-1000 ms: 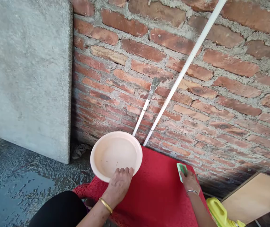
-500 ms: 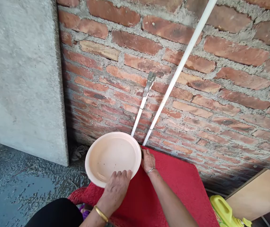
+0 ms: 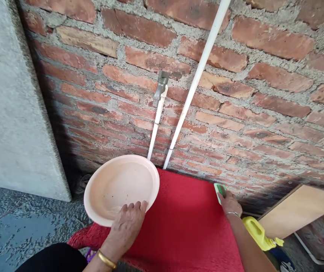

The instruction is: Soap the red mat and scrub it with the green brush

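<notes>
My left hand grips the near rim of a pale pink plastic basin, which is tipped over the left side of the red cloth. A little water and several dark specks show inside the basin. At the cloth's far right corner, my right hand is closed round a small green and white scrubbing brush. Most of the brush is hidden under my fingers. The red cloth lies spread over a flat surface, with a crumpled end hanging at the left.
Behind the cloth stands a brick wall with two white pipes, the shorter with a grey fitting. A concrete slab is at left above wet floor. At right are a yellow jug and a board.
My right hand has moved right, from beside the basin to the cloth's far right corner, and the brush now shows in it. The basin is still in my left hand, slightly more tilted.
</notes>
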A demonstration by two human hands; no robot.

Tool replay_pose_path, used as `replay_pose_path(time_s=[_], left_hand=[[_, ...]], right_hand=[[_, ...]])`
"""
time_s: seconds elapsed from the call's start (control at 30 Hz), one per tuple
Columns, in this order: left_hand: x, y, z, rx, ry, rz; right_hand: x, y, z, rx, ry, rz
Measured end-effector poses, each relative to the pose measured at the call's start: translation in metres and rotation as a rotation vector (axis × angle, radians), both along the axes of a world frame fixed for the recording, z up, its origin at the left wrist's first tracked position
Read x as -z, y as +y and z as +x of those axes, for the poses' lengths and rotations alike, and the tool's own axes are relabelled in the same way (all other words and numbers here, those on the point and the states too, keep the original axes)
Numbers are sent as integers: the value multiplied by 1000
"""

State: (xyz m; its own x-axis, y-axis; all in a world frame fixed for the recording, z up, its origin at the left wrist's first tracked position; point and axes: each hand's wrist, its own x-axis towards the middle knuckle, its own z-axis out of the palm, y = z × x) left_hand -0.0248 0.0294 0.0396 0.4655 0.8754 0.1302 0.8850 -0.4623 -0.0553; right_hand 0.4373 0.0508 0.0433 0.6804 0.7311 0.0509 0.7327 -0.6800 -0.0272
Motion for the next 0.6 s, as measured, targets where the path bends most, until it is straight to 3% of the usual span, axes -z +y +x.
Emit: replay_pose_path(time_s=[0.17,0.3,0.47,0.6], left_hand=[[-4,2,1,8,-8,-24],[-9,3,2,4,-10,-45],[-6,5,1,13,10,6],[-3,6,1,14,27,40]], right_hand=[[3,-68,45,168,32,46],[14,-101,52,222,58,154],[38,-109,-1,-13,52,286],[52,-105,-62,-352,-31,167]])
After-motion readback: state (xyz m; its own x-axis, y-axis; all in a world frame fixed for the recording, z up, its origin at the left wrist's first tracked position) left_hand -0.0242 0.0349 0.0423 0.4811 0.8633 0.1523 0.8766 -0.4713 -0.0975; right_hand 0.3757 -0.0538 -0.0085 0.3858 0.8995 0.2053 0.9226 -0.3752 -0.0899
